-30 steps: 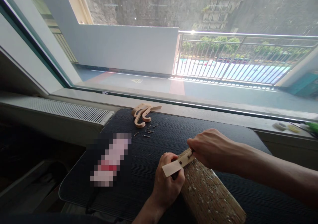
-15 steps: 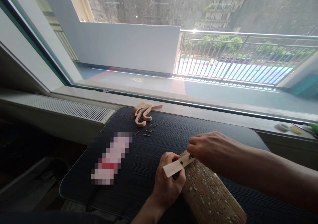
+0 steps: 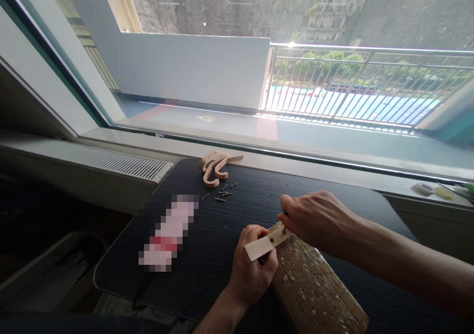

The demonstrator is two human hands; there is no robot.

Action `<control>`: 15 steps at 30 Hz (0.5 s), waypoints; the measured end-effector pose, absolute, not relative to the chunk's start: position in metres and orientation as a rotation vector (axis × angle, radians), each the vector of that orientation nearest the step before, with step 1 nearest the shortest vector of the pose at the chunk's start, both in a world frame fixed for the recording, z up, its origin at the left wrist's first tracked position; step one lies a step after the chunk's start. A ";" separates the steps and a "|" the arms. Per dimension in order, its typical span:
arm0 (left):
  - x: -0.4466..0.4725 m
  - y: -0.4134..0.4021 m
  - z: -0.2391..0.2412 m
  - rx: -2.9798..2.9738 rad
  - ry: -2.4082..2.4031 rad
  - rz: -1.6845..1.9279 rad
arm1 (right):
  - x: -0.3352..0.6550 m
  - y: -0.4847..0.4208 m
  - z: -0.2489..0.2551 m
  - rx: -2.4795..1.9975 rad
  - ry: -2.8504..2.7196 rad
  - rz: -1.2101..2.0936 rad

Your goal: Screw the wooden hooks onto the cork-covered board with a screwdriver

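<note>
My left hand (image 3: pixel 253 267) is closed around the end of a pale wooden strip (image 3: pixel 263 245) with small dark holes, holding it against the near-left edge of a speckled tan board (image 3: pixel 313 287). My right hand (image 3: pixel 314 220) reaches in from the right, its fingers pinched at the strip's far end where a small dark screw stands in a hole. What the fingers grip is too small to name for sure. Both hands work over a black ribbed tabletop (image 3: pixel 207 255).
Curved wooden hooks (image 3: pixel 215 167) and several loose dark screws (image 3: pixel 222 193) lie at the table's far edge. A blurred pink and red object (image 3: pixel 168 232) lies to the left. A vent grille (image 3: pixel 96 158) and window sill run behind; tape rolls (image 3: pixel 429 189) sit far right.
The hands, strip and board stay almost still. My right hand has shifted slightly, its fingers turning at the strip's far end; the view drifted a little.
</note>
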State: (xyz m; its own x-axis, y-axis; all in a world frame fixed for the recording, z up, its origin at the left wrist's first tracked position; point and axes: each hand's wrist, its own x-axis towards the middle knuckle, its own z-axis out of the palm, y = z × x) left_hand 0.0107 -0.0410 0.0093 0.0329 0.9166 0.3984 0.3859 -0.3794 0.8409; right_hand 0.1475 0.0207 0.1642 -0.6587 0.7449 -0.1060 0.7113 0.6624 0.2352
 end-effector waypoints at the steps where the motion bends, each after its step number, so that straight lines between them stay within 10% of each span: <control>1: 0.011 -0.041 0.009 1.801 1.316 1.335 | 0.148 0.021 0.166 1.162 2.701 0.257; 15: 0.013 -0.040 0.009 1.802 1.335 1.320 | 0.157 0.024 0.159 0.961 2.864 0.114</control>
State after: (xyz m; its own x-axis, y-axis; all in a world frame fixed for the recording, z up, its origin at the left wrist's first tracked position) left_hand 0.0132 -0.0399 0.0088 0.0332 0.9205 0.3894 0.3995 -0.3693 0.8391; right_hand 0.1572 0.0236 0.1592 -0.7915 0.6047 -0.0883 0.5958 0.7957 0.1086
